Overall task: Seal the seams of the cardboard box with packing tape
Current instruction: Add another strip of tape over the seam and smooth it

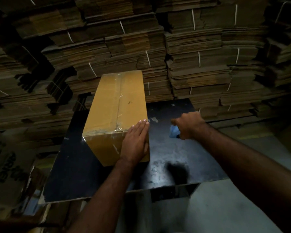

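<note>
- cardboard box (118, 105) sits on the left half of the dark table (166, 165), long side running away from the camera, its far end up close to the stacks of flattened cardboard (191, 64).
- near left bottom corner of the box lies close to the table's left edge; not much bare surface on that side.
- to the right of the box the table is wide open, bare dark top with scuffs and pale smears, all the way to its right edge.
- near edge of the table runs across below the forearms, with a dark notch in the middle and grey floor (217, 207) beyond it.
- the box looks closed: flaps shut, centre seam running the length of the top with clear tape (118, 98) glinting along it.
- more shiny tape wraps over the near top edge and down the near face; a bright glint at the near left corner.
- left hand (134, 143) is flat and open, fingers straight together, palm pressed on the near face at its right side, fingertips reaching over the top edge.
- right hand (188, 126) is off the box, over the bare table to the right, fingers curled down; a blurred bluish thing (173, 132) lies under it, and whether it's gripped, cannot tell.
- bundled cardboard stacks wall in the far side and the left.
</note>
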The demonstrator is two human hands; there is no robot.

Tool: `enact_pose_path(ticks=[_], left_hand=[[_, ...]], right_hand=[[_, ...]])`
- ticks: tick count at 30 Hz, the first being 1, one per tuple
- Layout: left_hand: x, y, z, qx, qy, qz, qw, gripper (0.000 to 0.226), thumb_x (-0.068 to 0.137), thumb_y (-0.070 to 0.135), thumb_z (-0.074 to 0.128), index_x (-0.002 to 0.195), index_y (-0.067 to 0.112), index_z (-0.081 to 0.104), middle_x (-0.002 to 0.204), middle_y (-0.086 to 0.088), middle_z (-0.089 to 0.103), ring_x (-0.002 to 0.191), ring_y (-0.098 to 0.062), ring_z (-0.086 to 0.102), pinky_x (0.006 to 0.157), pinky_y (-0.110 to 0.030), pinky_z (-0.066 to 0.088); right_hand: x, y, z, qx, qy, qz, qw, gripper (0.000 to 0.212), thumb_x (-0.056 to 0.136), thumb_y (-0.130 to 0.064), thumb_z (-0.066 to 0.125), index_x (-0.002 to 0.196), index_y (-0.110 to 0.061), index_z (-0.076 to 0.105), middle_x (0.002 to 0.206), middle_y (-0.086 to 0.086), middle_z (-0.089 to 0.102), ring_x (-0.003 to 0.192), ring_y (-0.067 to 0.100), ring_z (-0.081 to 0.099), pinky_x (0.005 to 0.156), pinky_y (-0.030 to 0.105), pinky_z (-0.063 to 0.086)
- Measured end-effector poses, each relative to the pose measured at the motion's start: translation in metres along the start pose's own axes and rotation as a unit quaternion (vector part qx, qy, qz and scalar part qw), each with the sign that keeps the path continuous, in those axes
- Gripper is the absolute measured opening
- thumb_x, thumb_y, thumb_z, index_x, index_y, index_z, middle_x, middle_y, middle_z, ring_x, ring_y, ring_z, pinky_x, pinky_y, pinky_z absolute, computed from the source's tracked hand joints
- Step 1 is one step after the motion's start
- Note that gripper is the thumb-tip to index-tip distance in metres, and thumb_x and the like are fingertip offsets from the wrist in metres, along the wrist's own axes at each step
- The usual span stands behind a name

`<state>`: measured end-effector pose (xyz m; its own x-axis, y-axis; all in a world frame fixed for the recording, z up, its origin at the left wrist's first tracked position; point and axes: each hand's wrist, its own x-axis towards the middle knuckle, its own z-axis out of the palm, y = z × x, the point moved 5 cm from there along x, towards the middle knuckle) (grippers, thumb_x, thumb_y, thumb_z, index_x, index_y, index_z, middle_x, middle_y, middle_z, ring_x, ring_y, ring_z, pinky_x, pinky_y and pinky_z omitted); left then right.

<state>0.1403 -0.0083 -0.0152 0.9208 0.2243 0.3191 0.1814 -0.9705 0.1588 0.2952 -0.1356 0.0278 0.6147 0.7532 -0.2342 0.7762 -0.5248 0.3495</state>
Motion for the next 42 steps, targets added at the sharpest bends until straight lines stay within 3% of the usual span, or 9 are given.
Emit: enact_pose_path(ticks=[7,11,19,23,28,30,34,39,42], left_hand=[[0.006,-0.006,0.009,-0.014,0.007,0.006,1.0,0.084,0.071,0.009,0.071,0.149,0.005,0.041,0.156,-0.012,0.039,0.144,-0.029,0.037,0.118,-0.045,0.027],[0.006,-0.007,0.012,-0.015,0.012,0.016,1.0,0.083,0.072,0.008,0.071,0.149,0.003,0.041,0.156,-0.015,0.039,0.144,-0.031,0.037,0.117,-0.048,0.03],[0.008,-0.008,0.017,-0.024,0.034,0.001,0.999,0.081,0.076,0.01,0.072,0.15,0.004,0.039,0.158,-0.014,0.036,0.146,-0.029,0.032,0.12,-0.049,0.024],[0.008,-0.009,0.018,-0.032,0.046,-0.015,0.998,0.076,0.079,0.013,0.069,0.15,0.006,0.04,0.158,-0.011,0.036,0.147,-0.027,0.031,0.121,-0.049,0.022],[0.008,-0.007,0.016,-0.028,0.046,-0.017,0.998,0.077,0.079,0.013,0.069,0.15,0.007,0.039,0.159,-0.01,0.035,0.148,-0.026,0.03,0.121,-0.047,0.021],[0.008,-0.006,0.014,-0.029,0.044,-0.017,0.998,0.078,0.078,0.012,0.069,0.15,0.007,0.039,0.158,-0.011,0.035,0.147,-0.027,0.03,0.121,-0.047,0.021],[0.007,-0.003,0.01,-0.029,0.029,-0.025,0.999,0.081,0.074,0.01,0.069,0.15,0.005,0.04,0.158,-0.013,0.036,0.146,-0.029,0.032,0.121,-0.046,0.02],[0.006,-0.003,-0.006,-0.103,0.037,-0.048,0.993,0.073,0.073,0.012,0.061,0.145,0.004,0.047,0.15,-0.014,0.047,0.141,-0.03,0.042,0.119,-0.048,0.027],[-0.004,-0.016,-0.037,-0.119,0.151,-0.065,0.979,0.047,0.075,0.011,0.061,0.121,0.004,0.065,0.117,-0.013,0.067,0.113,-0.031,0.06,0.103,-0.043,0.044]], right_hand=[[-0.001,-0.013,0.061,0.224,0.0,0.098,0.97,0.064,0.076,-0.07,0.057,0.131,-0.038,0.048,0.12,0.008,0.063,0.107,0.032,0.062,0.085,0.039,0.047],[-0.007,-0.029,0.128,0.345,-0.025,0.188,0.919,0.06,0.091,-0.047,0.047,0.146,-0.031,0.034,0.132,0.016,0.054,0.116,0.036,0.055,0.095,0.043,0.042],[-0.023,-0.069,0.232,0.288,0.002,0.293,0.911,0.065,0.096,-0.016,0.048,0.155,-0.012,0.022,0.142,0.028,0.042,0.125,0.041,0.046,0.096,0.049,0.039],[-0.017,-0.086,0.247,0.257,-0.005,0.289,0.922,0.063,0.092,-0.003,0.045,0.152,-0.007,0.03,0.133,0.031,0.052,0.104,0.039,0.061,0.08,0.046,0.05],[-0.012,-0.087,0.245,0.249,-0.063,0.266,0.929,0.07,0.095,-0.011,0.039,0.156,-0.006,0.006,0.147,0.027,0.038,0.123,0.039,0.049,0.107,0.054,0.032],[-0.014,-0.078,0.235,0.255,-0.085,0.25,0.93,0.069,0.094,-0.016,0.042,0.155,-0.009,0.013,0.146,0.021,0.041,0.131,0.036,0.041,0.113,0.054,0.022],[-0.023,-0.059,0.188,0.285,-0.068,0.223,0.93,0.048,0.086,-0.024,0.052,0.133,-0.021,0.051,0.137,0.012,0.048,0.126,0.031,0.045,0.112,0.044,0.027],[-0.008,-0.042,0.089,0.45,0.135,0.162,0.868,0.037,0.088,-0.021,0.058,0.125,-0.02,0.061,0.13,0.011,0.055,0.121,0.032,0.051,0.103,0.042,0.041],[-0.007,-0.04,0.008,0.492,0.334,0.115,0.795,0.027,0.087,-0.017,0.058,0.114,-0.018,0.062,0.113,0.008,0.058,0.108,0.029,0.055,0.093,0.043,0.046]])
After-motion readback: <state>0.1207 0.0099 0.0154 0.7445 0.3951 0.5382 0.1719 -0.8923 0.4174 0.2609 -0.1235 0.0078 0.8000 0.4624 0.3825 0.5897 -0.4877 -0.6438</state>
